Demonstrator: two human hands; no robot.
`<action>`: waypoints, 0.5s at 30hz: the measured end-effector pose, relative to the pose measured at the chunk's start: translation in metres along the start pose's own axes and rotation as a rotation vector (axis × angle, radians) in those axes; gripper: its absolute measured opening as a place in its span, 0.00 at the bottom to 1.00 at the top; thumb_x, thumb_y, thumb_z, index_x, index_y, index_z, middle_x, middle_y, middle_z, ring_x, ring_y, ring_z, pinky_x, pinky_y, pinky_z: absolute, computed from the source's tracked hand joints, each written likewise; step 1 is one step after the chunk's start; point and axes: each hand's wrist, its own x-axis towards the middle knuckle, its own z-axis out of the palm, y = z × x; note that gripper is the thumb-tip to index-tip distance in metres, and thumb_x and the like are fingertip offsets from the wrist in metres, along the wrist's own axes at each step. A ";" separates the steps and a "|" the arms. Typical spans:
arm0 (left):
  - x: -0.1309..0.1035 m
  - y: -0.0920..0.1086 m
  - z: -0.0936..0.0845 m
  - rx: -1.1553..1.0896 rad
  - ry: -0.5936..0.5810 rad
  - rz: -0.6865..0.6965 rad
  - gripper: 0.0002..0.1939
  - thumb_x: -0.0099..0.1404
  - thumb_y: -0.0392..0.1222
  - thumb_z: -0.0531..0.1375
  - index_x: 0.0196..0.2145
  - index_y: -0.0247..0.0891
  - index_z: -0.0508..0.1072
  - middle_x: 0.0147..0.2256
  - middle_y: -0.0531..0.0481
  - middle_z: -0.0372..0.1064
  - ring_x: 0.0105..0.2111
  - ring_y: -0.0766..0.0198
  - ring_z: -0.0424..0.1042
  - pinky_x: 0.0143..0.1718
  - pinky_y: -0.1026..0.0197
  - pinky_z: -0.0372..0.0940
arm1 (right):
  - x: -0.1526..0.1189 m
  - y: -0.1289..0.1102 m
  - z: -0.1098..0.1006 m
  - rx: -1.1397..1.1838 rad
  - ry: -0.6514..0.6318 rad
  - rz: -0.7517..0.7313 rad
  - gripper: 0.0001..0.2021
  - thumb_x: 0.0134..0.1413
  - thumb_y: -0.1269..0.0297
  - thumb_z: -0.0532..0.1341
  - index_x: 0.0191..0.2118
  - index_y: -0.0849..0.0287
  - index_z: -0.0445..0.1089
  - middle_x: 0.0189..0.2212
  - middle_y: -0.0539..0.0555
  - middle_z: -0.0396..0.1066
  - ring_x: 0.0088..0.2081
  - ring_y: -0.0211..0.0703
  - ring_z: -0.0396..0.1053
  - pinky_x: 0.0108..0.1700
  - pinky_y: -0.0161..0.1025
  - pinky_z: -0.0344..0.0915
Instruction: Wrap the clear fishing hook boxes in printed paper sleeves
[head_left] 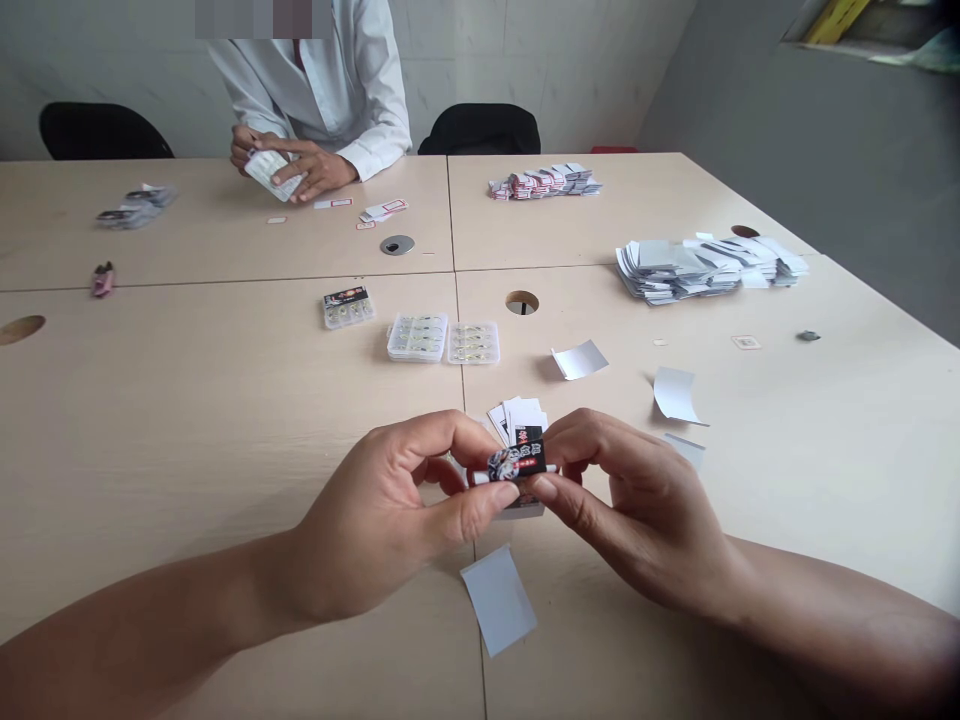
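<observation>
A small black printed card (529, 460) with white and red lettering, bent or rolled with white at its ends, is pinched between my two hands. My left hand (420, 500) grips its left end with thumb and fingers. On its right end, my right hand (637, 510) closes thumb and fingers. Directly behind and below it lie white cards (517, 415) and a partly hidden box. Farther back are clear plastic cases (418, 337) with small yellowish items, another clear case (474, 343) beside them, and one with a black label (349, 307).
Backing papers (500, 600) lie nearer me and to the right. Large card stacks (705, 270) stand at the right, more cards (544, 182) farther back. Across the table (187, 400), a person in a white shirt (337, 80) handles a case. Round holes (523, 302) pierce the tabletop.
</observation>
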 end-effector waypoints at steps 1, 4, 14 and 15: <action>0.000 0.000 0.000 0.003 0.000 -0.007 0.02 0.69 0.37 0.64 0.37 0.42 0.76 0.35 0.57 0.75 0.36 0.71 0.73 0.39 0.70 0.69 | 0.000 0.000 0.000 0.001 -0.003 0.000 0.06 0.63 0.68 0.65 0.34 0.57 0.68 0.28 0.49 0.70 0.29 0.35 0.68 0.29 0.34 0.65; 0.000 0.000 0.002 0.004 -0.002 -0.031 0.03 0.69 0.40 0.63 0.36 0.41 0.76 0.35 0.55 0.75 0.37 0.67 0.73 0.40 0.66 0.69 | -0.002 0.000 0.000 0.023 -0.009 0.009 0.04 0.64 0.68 0.65 0.36 0.58 0.70 0.30 0.50 0.71 0.31 0.35 0.69 0.30 0.34 0.66; 0.017 0.002 -0.028 0.336 0.042 -0.002 0.15 0.72 0.54 0.59 0.47 0.41 0.76 0.46 0.47 0.75 0.42 0.59 0.74 0.42 0.61 0.68 | 0.009 0.010 0.000 0.523 0.101 0.350 0.06 0.59 0.61 0.69 0.35 0.55 0.73 0.29 0.48 0.76 0.27 0.33 0.71 0.28 0.31 0.72; 0.021 -0.001 -0.034 0.435 0.063 -0.028 0.18 0.72 0.56 0.59 0.51 0.43 0.74 0.52 0.46 0.73 0.47 0.56 0.73 0.46 0.58 0.68 | 0.011 0.014 -0.001 0.564 0.139 0.372 0.07 0.58 0.60 0.69 0.34 0.55 0.74 0.30 0.48 0.76 0.27 0.33 0.71 0.28 0.30 0.72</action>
